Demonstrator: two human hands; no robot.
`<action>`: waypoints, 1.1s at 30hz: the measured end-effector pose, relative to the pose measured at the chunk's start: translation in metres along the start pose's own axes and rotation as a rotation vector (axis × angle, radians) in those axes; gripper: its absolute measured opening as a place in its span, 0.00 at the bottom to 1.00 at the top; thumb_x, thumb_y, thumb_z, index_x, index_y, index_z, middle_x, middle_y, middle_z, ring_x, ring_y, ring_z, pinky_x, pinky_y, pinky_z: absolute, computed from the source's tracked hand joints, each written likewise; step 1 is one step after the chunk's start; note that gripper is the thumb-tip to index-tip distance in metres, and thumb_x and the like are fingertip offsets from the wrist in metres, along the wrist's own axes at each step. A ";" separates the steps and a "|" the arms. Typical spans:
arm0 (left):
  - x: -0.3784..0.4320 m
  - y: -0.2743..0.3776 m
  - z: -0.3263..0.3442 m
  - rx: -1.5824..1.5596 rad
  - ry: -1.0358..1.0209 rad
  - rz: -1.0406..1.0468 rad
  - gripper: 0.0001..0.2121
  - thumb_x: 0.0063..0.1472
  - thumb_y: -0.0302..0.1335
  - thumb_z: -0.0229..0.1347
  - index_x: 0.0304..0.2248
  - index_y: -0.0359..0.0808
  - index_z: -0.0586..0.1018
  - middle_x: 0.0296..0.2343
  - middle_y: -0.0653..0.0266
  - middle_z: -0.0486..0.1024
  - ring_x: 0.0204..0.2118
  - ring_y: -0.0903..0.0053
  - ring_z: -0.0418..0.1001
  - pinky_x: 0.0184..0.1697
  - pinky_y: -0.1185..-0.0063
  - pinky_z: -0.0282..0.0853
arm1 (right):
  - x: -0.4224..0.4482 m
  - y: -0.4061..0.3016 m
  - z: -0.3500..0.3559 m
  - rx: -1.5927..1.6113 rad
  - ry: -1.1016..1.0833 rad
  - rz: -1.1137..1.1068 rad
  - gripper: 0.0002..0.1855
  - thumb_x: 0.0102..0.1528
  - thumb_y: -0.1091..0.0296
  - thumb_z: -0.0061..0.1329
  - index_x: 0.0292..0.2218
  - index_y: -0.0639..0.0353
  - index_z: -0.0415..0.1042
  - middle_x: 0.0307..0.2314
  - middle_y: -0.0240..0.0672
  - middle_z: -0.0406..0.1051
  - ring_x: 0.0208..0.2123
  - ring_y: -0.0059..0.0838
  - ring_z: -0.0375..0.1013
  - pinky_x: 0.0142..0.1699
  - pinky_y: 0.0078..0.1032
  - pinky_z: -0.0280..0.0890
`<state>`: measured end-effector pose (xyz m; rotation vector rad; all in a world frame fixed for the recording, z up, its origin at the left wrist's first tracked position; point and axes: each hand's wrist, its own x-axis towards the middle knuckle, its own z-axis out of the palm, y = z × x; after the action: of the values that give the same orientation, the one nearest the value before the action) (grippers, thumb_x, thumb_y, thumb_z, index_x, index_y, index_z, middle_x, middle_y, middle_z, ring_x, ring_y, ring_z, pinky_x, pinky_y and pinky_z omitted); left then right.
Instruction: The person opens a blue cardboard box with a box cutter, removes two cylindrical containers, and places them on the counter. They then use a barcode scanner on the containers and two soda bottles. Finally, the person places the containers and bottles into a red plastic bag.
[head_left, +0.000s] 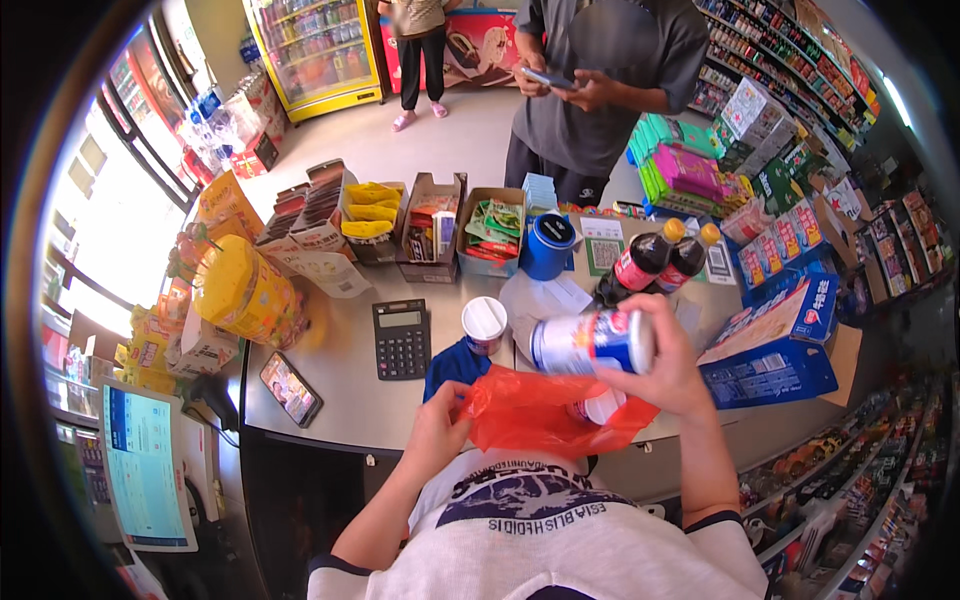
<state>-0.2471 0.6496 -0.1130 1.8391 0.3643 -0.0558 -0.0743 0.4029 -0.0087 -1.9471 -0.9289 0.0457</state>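
My right hand (666, 358) grips a blue-and-white canister (574, 343), which lies nearly on its side in the air above the red plastic bag (525, 412). The bag's left rim is pinched in the fingers of my left hand (439, 424). Its mouth gapes, and inside shows the white lid of another container (602, 406); the rest of that one is mostly hidden by the bag. Just beyond the bag, a white-lidded tub (484, 324) stands upright on the counter (341, 352). A dark blue item (457, 367), perhaps cloth, lies beside it.
A calculator (402, 339) and a smartphone (291, 388) lie to the left. Two cola bottles (641, 259) stand right of a blue canister (549, 246). Open snack boxes (491, 232) line the far edge. Across the counter, a person (592, 97) holds a phone.
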 end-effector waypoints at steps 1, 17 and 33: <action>0.005 -0.003 0.002 -0.215 -0.017 0.056 0.12 0.55 0.19 0.51 0.41 0.32 0.69 0.31 0.58 0.77 0.32 0.70 0.76 0.36 0.80 0.70 | -0.008 -0.006 -0.009 0.141 -0.068 0.059 0.35 0.36 0.67 0.67 0.44 0.59 0.63 0.37 0.38 0.66 0.39 0.33 0.69 0.44 0.28 0.65; 0.005 0.044 -0.012 -1.105 -0.185 -0.110 0.13 0.64 0.28 0.49 0.45 0.29 0.73 0.39 0.59 0.76 0.39 0.77 0.76 0.45 0.78 0.72 | -0.053 0.061 0.092 -0.774 -0.255 0.028 0.26 0.41 0.57 0.61 0.38 0.62 0.68 0.34 0.44 0.67 0.36 0.45 0.67 0.41 0.41 0.60; -0.025 0.023 -0.011 -1.213 0.001 0.132 0.17 0.62 0.28 0.51 0.47 0.26 0.70 0.41 0.55 0.74 0.43 0.70 0.73 0.51 0.70 0.66 | 0.082 0.050 0.132 -0.622 -0.412 -0.360 0.34 0.43 0.64 0.60 0.50 0.57 0.60 0.43 0.46 0.62 0.40 0.47 0.70 0.41 0.41 0.67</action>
<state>-0.2657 0.6483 -0.0829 0.6558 0.1903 0.2175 -0.0379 0.5374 -0.0929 -2.3409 -1.7145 -0.0607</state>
